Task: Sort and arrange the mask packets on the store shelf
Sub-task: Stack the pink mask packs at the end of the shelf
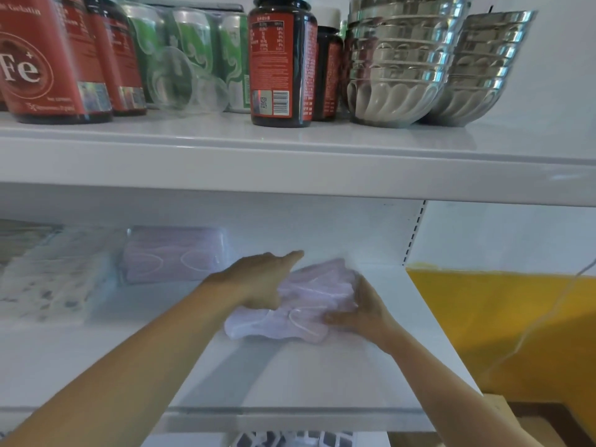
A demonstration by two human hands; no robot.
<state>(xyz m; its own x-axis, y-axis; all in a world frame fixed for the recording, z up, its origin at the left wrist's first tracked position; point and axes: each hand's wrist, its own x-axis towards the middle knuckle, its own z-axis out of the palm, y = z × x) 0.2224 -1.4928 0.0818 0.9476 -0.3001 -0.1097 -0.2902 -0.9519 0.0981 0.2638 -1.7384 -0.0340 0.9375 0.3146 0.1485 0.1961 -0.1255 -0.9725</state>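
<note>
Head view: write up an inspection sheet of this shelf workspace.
Surface: white lower shelf, bare near its front edge.
Job's things: lilac mask packet lies between both hands; second lilac packet lies flat further back on the left; patterned packets at far left, blurred.
Clutter: upper shelf holds red-labelled jars, green cans, a clear plastic cup on its side and stacked steel bowls.
Grips: left hand rests on the packet, fingers straight; right hand holds its right end.
Cables: thin white cord across the yellow panel.
Surroundings: yellow panel on the right.
</note>
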